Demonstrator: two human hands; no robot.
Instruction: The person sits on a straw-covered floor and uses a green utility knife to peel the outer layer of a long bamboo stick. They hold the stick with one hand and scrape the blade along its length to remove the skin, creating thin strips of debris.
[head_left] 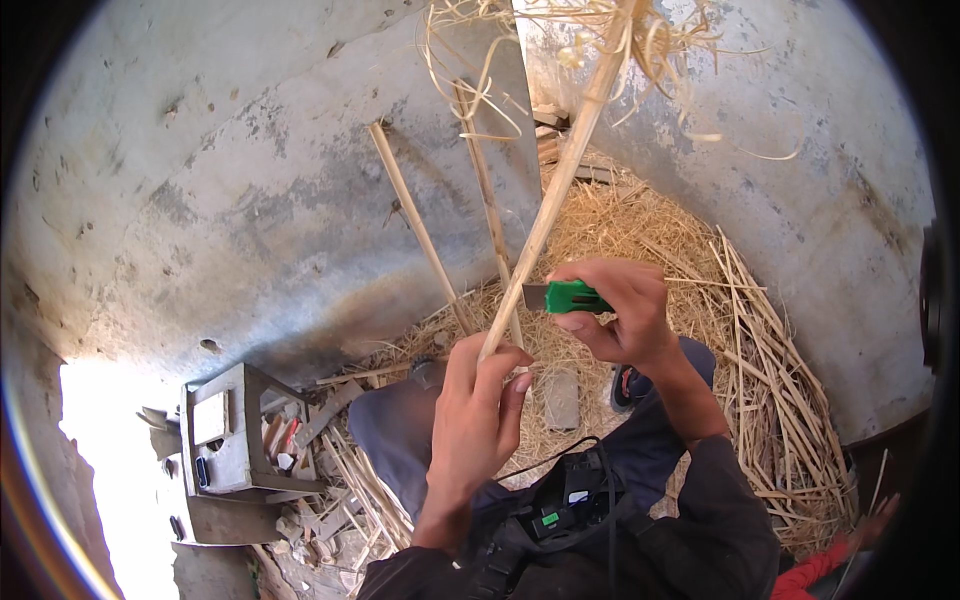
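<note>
My left hand (472,400) is closed around the lower end of a long pale wooden stick (565,185), which slants up and away to the right. Thin curled shavings (655,48) cling to its far end. In my right hand (638,312) is a green utility knife (572,297), its blade out to the left and against the stick's right edge, a little above my left hand. Both hands are over my lap, between my bent knees.
Two more sticks (412,215) lean on the grey wall (250,180). Shavings (620,225) cover the floor ahead, with a heap of thin strips (780,400) at right. A box-like stand (225,440) is at left. Another person's red sleeve (812,572) shows lower right.
</note>
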